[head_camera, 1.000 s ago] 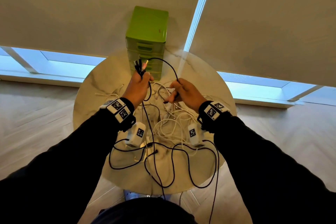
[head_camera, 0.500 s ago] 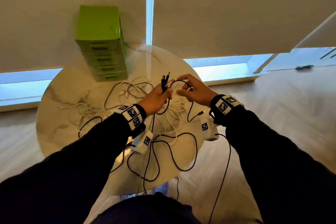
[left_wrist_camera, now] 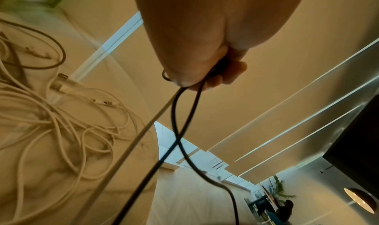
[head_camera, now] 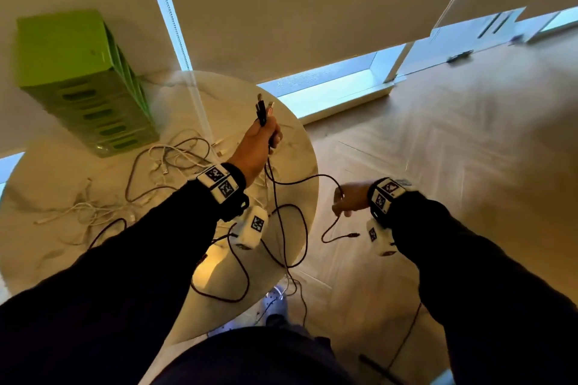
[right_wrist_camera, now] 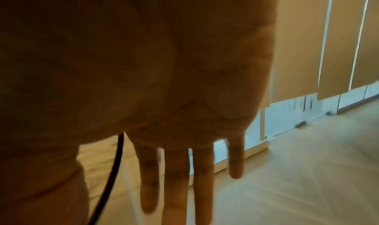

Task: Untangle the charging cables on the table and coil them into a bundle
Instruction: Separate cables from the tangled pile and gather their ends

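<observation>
1. Left hand [head_camera: 258, 147] is fisted around a bunch of black cable ends, held up over the far edge of the table [head_camera: 47, 259]. The plugs [head_camera: 263, 108] poke out above my knuckles, and the black cables [head_camera: 283, 228] hang down from the fist in loose loops across the table and off its edge.
2. Right hand [head_camera: 348, 201] is out to the side, off the table over the floor. In the wrist view the fingers [right_wrist_camera: 202, 180] are straight and spread, with one black strand running between thumb and palm. Whether the thumb is really pinching it, I can't tell.
3. So I'd say I'm mid-step: ends gathered in one hand, running one black lead out to its free plug [head_camera: 350, 235], which dangles below my right hand.
4. The white cables [head_camera: 175, 162] lie in a tangle on the table by the green drawer box [head_camera: 72, 72], untouched.
5. Next move, I reckon: bring that strand back to the left fist as a loop. It needs a light grip so the cable slides, and an eye on the two strands crossing under my left hand.
</observation>
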The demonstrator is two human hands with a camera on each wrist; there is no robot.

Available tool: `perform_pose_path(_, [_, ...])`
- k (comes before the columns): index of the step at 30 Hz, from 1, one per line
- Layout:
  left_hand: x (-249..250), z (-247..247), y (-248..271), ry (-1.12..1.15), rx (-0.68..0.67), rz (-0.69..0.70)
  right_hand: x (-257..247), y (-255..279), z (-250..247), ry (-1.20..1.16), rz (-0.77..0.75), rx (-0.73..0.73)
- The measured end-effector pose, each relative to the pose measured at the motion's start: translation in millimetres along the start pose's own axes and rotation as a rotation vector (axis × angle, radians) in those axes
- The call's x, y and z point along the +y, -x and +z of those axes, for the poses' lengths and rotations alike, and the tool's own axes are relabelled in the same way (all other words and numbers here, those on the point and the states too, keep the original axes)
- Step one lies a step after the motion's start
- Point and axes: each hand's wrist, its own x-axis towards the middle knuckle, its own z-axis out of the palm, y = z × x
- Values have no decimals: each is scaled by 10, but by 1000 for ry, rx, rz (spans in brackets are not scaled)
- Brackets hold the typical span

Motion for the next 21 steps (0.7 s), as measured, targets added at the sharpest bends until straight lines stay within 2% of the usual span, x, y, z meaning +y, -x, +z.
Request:
perform_pose_path(1, [-31, 56, 13, 22, -25, -17, -69, -4, 66, -5, -54, 14])
perform_pose_path(5, [-129, 214, 94, 5, -93, -44, -482, 94, 134, -290, -435, 108])
perform_pose_path(7, [-124, 249, 131, -40, -110, -29, -622, 171, 122, -340, -518, 87])
perform_pose_path(10, [-132, 234, 127, -101, -99, 19, -717, 253, 128, -341, -501, 105])
perform_pose_path(14, [-136, 112, 65, -219, -42, 30, -631, 331, 101, -279, -471, 295])
perform_pose_path(18, [-114, -19, 40, -295, 4, 49, -514, 416, 70, -504, -346, 317])
perform_pose_path(21, [-128, -74, 28, -252, 28, 40, -369, 275, 46, -432, -343, 523])
